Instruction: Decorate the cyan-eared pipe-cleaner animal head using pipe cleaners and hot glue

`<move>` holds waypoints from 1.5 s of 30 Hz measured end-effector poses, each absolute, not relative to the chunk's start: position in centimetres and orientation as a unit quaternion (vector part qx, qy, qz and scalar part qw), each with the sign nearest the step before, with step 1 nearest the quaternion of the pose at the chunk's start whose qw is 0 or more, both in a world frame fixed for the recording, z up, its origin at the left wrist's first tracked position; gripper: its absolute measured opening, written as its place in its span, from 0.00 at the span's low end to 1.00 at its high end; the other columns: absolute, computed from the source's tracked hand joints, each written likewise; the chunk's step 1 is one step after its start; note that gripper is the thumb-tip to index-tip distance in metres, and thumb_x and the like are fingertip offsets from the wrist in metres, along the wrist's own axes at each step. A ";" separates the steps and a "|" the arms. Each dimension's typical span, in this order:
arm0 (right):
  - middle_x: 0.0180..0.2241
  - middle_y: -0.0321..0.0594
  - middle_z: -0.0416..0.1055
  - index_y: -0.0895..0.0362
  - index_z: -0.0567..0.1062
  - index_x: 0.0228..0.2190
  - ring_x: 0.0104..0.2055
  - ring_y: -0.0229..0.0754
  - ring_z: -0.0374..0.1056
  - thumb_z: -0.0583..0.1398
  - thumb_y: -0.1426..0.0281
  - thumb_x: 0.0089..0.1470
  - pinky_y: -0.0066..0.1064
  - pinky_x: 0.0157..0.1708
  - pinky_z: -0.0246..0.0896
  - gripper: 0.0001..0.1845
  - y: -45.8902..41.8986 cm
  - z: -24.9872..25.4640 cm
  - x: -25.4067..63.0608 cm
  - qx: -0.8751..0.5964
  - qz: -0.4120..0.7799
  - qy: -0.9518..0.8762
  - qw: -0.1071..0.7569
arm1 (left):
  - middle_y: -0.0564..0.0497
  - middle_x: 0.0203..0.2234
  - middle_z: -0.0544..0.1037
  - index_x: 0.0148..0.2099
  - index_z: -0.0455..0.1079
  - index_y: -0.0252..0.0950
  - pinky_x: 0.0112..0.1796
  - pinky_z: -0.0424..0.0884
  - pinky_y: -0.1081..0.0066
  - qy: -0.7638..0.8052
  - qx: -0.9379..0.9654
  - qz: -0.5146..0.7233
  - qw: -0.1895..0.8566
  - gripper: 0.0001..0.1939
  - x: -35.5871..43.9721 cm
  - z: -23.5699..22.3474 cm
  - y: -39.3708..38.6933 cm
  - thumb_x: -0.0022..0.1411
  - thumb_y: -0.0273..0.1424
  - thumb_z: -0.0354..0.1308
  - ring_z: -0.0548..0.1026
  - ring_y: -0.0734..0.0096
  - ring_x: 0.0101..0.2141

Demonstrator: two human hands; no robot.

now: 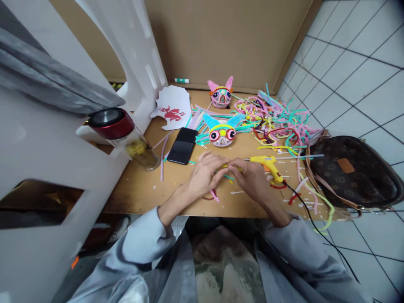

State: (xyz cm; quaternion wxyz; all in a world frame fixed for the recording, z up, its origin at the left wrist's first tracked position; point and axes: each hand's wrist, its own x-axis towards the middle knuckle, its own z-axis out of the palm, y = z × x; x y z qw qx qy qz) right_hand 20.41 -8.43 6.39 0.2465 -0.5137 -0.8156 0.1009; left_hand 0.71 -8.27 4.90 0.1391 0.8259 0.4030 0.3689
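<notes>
Both hands meet over the near middle of the table. My left hand point(205, 172) is closed, pinching a short yellow pipe cleaner point(225, 166). From the other side my right hand point(251, 177) pinches the same piece, its fingertips almost touching the left ones. Fingers hide most of the piece. Just beyond the hands sits a mask-like animal head with blue ears point(222, 135), round pink-rimmed eyes and a yellow nose. A yellow hot glue gun point(267, 163) lies right of my right hand. Pink pipe cleaner bits point(214, 195) lie below my left hand.
A pink-eared head point(221, 96) stands at the back, near a tangled pile of pipe cleaners point(280, 120). Left are a black phone point(182, 145), cut paper with a red drawing point(173, 107) and a glass bottle point(126, 139). A brown handbag point(356, 170) and black cord point(311, 216) occupy the right.
</notes>
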 end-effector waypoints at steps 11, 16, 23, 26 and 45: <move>0.30 0.42 0.75 0.55 0.81 0.36 0.35 0.44 0.65 0.52 0.67 0.69 0.35 0.37 0.50 0.17 -8.0 6.1 20.7 -0.454 -0.031 -0.851 0.262 | 0.53 0.24 0.77 0.34 0.74 0.36 0.29 0.65 0.74 0.456 0.773 0.404 0.176 0.13 1.1 4.4 -7.9 0.70 0.33 0.53 0.71 0.75 0.24; 0.27 0.41 0.76 0.55 0.81 0.32 0.33 0.43 0.65 0.54 0.72 0.67 0.36 0.36 0.45 0.17 -7.4 5.8 20.9 -0.449 -0.039 -0.874 0.179 | 0.50 0.28 0.78 0.36 0.74 0.37 0.35 0.69 0.72 0.496 0.754 0.386 0.189 0.17 -0.2 4.7 -8.0 0.72 0.38 0.49 0.74 0.71 0.28; 0.35 0.43 0.82 0.55 0.82 0.35 0.38 0.44 0.72 0.56 0.72 0.64 0.35 0.39 0.49 0.14 -6.1 5.0 24.4 -0.482 0.021 -0.858 0.175 | 0.40 0.48 0.77 0.53 0.72 0.34 0.51 0.71 0.58 0.642 0.673 0.363 0.056 0.17 -4.7 4.7 -6.2 0.66 0.37 0.54 0.75 0.55 0.47; 0.38 0.44 0.83 0.55 0.83 0.37 0.41 0.45 0.74 0.55 0.72 0.63 0.35 0.40 0.52 0.15 -5.7 4.6 25.2 -0.490 0.035 -0.850 0.192 | 0.39 0.52 0.75 0.56 0.70 0.34 0.54 0.69 0.55 0.632 0.693 0.341 0.057 0.19 -4.0 4.6 -6.0 0.66 0.35 0.55 0.74 0.52 0.51; 0.46 0.47 0.79 0.57 0.79 0.46 0.46 0.47 0.74 0.59 0.67 0.58 0.41 0.50 0.67 0.17 -3.6 5.2 16.5 -0.435 0.333 -0.766 0.336 | 0.23 0.61 0.67 0.72 0.50 0.25 0.57 0.66 0.44 0.783 0.590 0.186 0.058 0.51 -5.5 2.1 -2.7 0.54 0.42 0.66 0.67 0.32 0.60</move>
